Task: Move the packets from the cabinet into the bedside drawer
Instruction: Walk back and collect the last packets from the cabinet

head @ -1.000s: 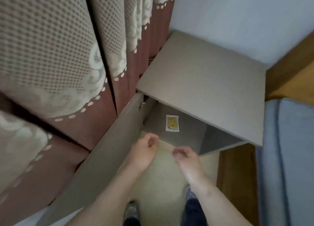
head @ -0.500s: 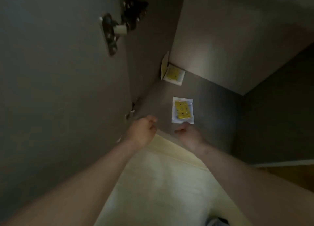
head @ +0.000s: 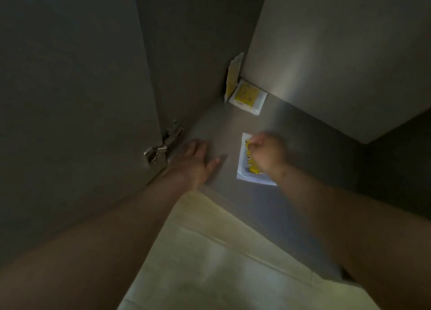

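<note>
I am looking into a dim grey cabinet (head: 310, 144). A white packet with a yellow print (head: 243, 171) lies flat on the cabinet floor near the front edge. My right hand (head: 267, 154), blurred, lies on top of it with its fingers curled onto the packet's far end. My left hand (head: 194, 162) rests flat on the cabinet floor to the left, fingers spread, holding nothing. In the back left corner lies a second packet (head: 247, 96), and a third packet (head: 232, 78) leans upright against the side wall. The bedside drawer is out of view.
The open cabinet door (head: 70, 99) fills the left side, and its metal hinge (head: 161, 148) sits just left of my left hand. Pale floor tiles (head: 221, 263) lie in front of the cabinet between my forearms.
My head has dropped from above the cabinet to its opening. My right hand has moved forward onto the near packet. My left hand has opened and settled on the cabinet floor.
</note>
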The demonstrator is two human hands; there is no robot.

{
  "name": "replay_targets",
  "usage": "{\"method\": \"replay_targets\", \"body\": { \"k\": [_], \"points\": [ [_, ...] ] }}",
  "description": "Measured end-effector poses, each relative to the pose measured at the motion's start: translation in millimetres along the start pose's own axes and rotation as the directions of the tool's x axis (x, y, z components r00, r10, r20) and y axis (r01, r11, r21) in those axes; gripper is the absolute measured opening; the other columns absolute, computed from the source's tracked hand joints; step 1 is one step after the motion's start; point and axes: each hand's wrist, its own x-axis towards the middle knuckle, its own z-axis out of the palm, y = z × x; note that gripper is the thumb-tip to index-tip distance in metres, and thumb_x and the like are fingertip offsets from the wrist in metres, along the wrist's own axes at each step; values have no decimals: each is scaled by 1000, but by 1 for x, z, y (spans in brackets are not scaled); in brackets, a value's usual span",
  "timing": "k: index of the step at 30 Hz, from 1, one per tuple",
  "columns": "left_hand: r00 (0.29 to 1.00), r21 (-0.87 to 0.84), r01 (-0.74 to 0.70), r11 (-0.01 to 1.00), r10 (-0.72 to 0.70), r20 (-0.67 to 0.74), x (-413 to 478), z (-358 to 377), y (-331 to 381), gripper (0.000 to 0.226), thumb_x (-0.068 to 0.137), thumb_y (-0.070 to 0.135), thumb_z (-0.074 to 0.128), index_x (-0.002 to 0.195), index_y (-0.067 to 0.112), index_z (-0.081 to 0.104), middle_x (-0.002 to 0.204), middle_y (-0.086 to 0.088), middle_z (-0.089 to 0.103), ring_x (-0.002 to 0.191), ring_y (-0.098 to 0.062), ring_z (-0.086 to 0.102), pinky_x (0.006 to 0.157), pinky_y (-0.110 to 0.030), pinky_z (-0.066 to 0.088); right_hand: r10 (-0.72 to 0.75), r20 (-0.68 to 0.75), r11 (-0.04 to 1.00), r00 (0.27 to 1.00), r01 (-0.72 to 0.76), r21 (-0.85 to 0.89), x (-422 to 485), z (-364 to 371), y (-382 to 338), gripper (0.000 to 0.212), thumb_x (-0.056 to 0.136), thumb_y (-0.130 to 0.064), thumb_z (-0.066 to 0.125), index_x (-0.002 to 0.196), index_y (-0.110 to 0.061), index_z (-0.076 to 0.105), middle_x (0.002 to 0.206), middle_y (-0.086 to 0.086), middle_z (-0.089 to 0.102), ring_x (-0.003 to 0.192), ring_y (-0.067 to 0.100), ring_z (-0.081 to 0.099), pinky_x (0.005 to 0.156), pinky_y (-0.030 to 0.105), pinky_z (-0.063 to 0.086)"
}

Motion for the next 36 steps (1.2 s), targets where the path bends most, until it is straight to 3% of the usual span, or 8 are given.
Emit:
{"method": "replay_targets", "body": {
  "k": [2, 7, 14, 20, 26, 31, 33, 36],
  "points": [
    [999, 67, 44, 997, -44, -11, 5, -4, 4, 61, 99, 49, 22, 151, 19, 12, 160, -1, 1, 147, -20, -1, 119, -34, 5, -115, 0, 993, 993, 115, -19, 20, -15, -20, 17, 92, -11, 48, 101, -19, 60, 110, 14, 58, 112, 33, 54, 84, 29, 42],
    [998, 151, 66, 986, -65, -17, 7, -3, 10, 57, 100, 37, 28, 151, 22, 9, 159, 1, 2, 146, -23, 2, 118, -38, 13, -309, -40, 941, 950, 300, -154, 82, -30, -67, 54, 91, -15, 51, 143, -16, 36, 136, 19, 47, 125, 36, 44, 106, 38, 34],
    [997, 193, 71, 979, -72, -3, 8, 6, 0, 74, 93, 49, 40, 151, 21, 4, 159, 0, 0, 146, -25, 0, 116, -38, 13, -271, 86, 882, 959, 283, -376, 131, -26, -85, 64, 97, -32, 39, 150, -36, 3, 152, 10, 19, 131, 41, 30, 109, 52, 28],
    [998, 187, 63, 980, -59, -32, 17, 6, 0, 78, 92, 54, 39, 151, 21, -1, 160, 1, -5, 146, -25, -6, 117, -38, 6, -210, 192, 726, 959, 284, -626, 146, -20, -67, 72, 93, -32, 54, 151, -22, 12, 158, 7, 5, 138, 37, 21, 109, 47, 26],
    [995, 177, 98, 979, -99, -3, 14, 9, -13, 80, 92, 54, 39, 151, 21, -3, 160, 2, -7, 146, -24, -8, 118, -38, 8, -144, 313, 843, 939, 282, -459, 127, 22, -31, 69, 93, -47, 45, 150, -22, 15, 158, 7, 8, 141, 37, 18, 111, 47, 21],
    [995, 177, 89, 980, -94, 21, 14, 7, -14, 81, 92, 54, 41, 151, 20, -3, 159, 2, -8, 146, -25, -9, 118, -38, 6, -178, 388, 859, 904, 335, -387, 109, 11, -40, 53, 89, -41, 56, 132, -11, 48, 137, 13, 49, 123, 31, 47, 104, 42, 38],
    [997, 171, 76, 982, -79, 11, 16, 5, -9, 81, 92, 54, 40, 151, 20, -3, 159, 1, -8, 146, -25, -9, 117, -37, 6, -251, 307, 865, 918, 355, -354, 112, -7, -56, 37, 91, -32, 54, 118, -7, 59, 122, 15, 60, 112, 32, 55, 97, 41, 44],
    [998, 168, 63, 984, -66, 10, 17, 7, -4, 81, 92, 54, 41, 151, 20, -3, 160, 0, -8, 146, -27, -8, 117, -37, 5, -391, 121, 833, 913, 406, -375, 121, -19, -79, 39, 93, -28, 50, 129, -12, 51, 130, 17, 52, 118, 35, 50, 100, 41, 41]
  ]
}}
